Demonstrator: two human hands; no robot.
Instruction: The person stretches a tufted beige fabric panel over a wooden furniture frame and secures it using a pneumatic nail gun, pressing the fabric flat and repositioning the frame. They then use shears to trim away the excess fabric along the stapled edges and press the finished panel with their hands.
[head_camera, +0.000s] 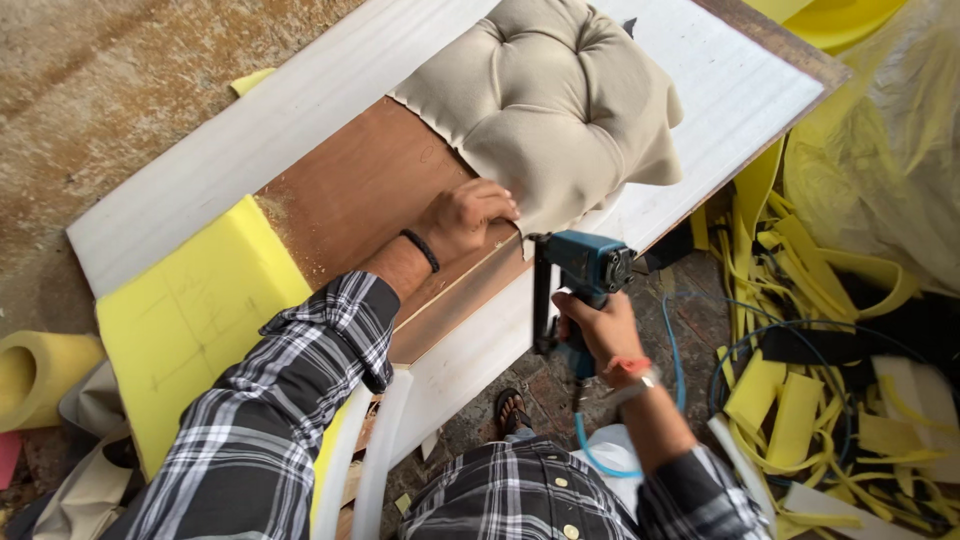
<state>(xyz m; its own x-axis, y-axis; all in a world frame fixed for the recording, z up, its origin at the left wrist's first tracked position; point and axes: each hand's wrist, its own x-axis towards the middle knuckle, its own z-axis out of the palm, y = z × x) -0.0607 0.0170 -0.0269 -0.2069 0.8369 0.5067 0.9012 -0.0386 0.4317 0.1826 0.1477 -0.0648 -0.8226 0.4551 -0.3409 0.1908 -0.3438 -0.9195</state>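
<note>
1. Yellow foam (190, 320) still lies bare on the brown board (360, 190).
2. Left hand (462, 215) pinches the beige tufted fabric (550, 100) edge down.
3. Right hand (600, 330) is wrapped tight around the blue staple gun (585, 270), at the board's near edge; most fastening looks undone.

Yellow foam scraps (800, 400) litter the floor (120, 60).
</note>
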